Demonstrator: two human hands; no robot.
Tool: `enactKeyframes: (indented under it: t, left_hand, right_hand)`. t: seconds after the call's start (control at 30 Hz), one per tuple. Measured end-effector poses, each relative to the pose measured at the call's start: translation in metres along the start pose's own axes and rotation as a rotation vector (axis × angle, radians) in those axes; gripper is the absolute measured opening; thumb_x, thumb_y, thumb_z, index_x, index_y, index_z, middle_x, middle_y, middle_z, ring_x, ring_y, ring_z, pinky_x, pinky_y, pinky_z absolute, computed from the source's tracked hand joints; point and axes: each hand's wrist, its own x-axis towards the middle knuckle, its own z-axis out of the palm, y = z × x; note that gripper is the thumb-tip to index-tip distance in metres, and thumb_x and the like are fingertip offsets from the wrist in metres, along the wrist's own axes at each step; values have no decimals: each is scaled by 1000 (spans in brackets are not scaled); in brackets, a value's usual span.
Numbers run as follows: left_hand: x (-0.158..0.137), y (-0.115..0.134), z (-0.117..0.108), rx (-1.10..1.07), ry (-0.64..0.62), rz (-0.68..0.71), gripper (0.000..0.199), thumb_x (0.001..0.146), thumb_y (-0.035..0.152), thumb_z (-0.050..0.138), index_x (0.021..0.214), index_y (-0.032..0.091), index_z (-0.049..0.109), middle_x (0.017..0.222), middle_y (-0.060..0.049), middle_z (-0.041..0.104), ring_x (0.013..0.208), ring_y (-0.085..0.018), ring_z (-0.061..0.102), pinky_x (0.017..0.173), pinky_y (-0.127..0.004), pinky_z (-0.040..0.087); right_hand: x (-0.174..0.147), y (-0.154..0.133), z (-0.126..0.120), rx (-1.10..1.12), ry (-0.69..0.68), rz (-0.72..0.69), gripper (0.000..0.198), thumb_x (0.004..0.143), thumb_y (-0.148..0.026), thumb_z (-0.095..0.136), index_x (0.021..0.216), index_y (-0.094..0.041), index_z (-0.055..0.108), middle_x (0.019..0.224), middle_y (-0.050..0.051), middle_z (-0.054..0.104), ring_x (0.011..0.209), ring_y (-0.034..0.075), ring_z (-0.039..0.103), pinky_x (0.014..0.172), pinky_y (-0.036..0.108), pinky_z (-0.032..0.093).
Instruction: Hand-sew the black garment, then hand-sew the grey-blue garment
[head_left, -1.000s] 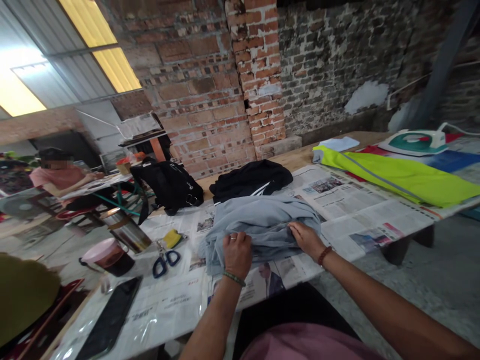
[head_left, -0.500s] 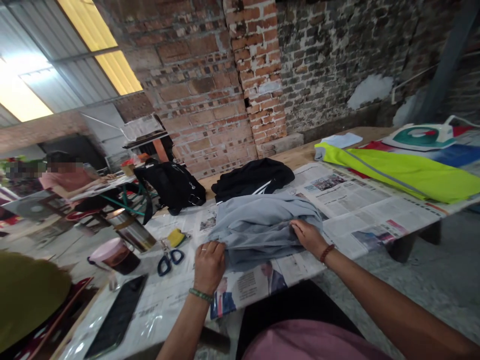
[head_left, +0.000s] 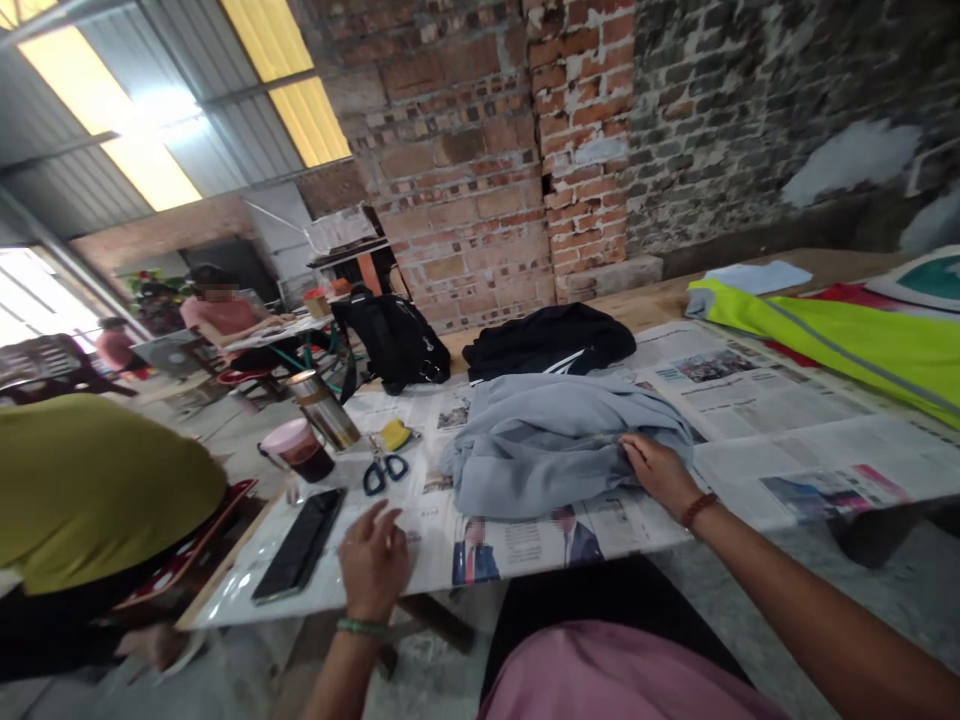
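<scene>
A bunched grey garment (head_left: 555, 440) lies on the newspaper-covered table in front of me. My right hand (head_left: 660, 478) pinches a fold of it near its right end. Off the cloth, my left hand (head_left: 375, 562) hovers at the table's front edge with its fingers apart and nothing in them. Just beyond that hand are scissors (head_left: 385, 472) with dark blue handles, and a black phone (head_left: 300, 547) lies to its left. Behind the grey cloth sits a folded black garment (head_left: 551, 340) with white stripes.
A lidded cup (head_left: 298, 450), a metal flask (head_left: 324, 410), a small yellow item (head_left: 396, 433) and a black bag (head_left: 394, 340) stand left. To the right are a neon-yellow garment (head_left: 840, 335) and an iron (head_left: 934, 280). One person in olive (head_left: 97, 490) sits close at left; others sit farther back.
My left hand has let go of the grey garment and moved left and toward me, its fingers spreading. My right hand keeps its hold. The view has turned left.
</scene>
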Motion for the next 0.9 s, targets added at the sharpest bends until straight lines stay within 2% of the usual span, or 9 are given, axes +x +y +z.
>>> enactKeyframes:
  t: [0.13, 0.23, 0.3, 0.37, 0.43, 0.57, 0.77, 0.9]
  left_hand:
    - [16, -58, -19, 165, -51, -292, 34, 77, 27, 45, 110, 21, 56, 126, -8, 48, 113, -28, 44, 92, -39, 34]
    - [26, -95, -28, 171, -256, -469, 53, 75, 40, 47, 123, 18, 45, 131, -11, 44, 116, -30, 42, 91, -37, 36]
    - [32, -109, -30, 133, -406, -562, 70, 71, 52, 47, 129, 14, 37, 131, -15, 43, 116, -32, 43, 88, -38, 38]
    - [36, -115, -30, 102, -504, -613, 78, 68, 60, 45, 128, 11, 35, 126, -19, 47, 113, -34, 46, 84, -39, 40]
    - [40, -116, -29, 111, -534, -642, 73, 67, 61, 45, 122, 13, 40, 120, -19, 53, 109, -35, 49, 78, -41, 41]
    - [48, -114, -21, 183, -534, -673, 59, 65, 60, 45, 104, 17, 50, 110, -17, 59, 100, -36, 54, 70, -42, 42]
    - [56, -116, -5, 238, -484, -633, 62, 63, 60, 44, 103, 14, 52, 108, -21, 58, 101, -40, 53, 70, -44, 42]
    - [58, -114, -5, 233, -475, -601, 62, 63, 59, 45, 103, 12, 52, 109, -23, 58, 101, -39, 52, 70, -42, 42]
  right_hand:
    - [-3, 1, -1, -26, -20, -4, 27, 85, -29, 35, 90, -18, 60, 88, 7, 68, 80, 19, 63, 72, 31, 48]
    - [-5, 1, -1, -45, -32, -11, 28, 85, -29, 35, 91, -18, 60, 89, 8, 68, 80, 19, 63, 72, 31, 49]
    - [-5, 0, -1, -51, -29, -16, 29, 85, -30, 35, 91, -17, 60, 88, 8, 68, 79, 20, 63, 72, 31, 49]
    - [-5, 0, -1, -53, -22, -21, 29, 85, -31, 35, 91, -17, 60, 87, 8, 68, 78, 20, 63, 72, 31, 49]
    - [-5, -1, -1, -51, -15, -24, 29, 85, -31, 35, 90, -17, 60, 87, 8, 68, 78, 20, 63, 71, 32, 49]
    - [-4, -1, 0, -44, -14, -26, 28, 84, -30, 35, 89, -18, 60, 87, 8, 68, 77, 20, 63, 70, 32, 49]
    - [-2, -2, -1, -36, -18, -26, 27, 84, -28, 35, 88, -18, 60, 87, 7, 68, 78, 19, 63, 72, 32, 49]
    - [-3, 0, 0, -44, -20, -20, 26, 84, -27, 36, 90, -19, 60, 88, 7, 68, 80, 20, 63, 73, 32, 49]
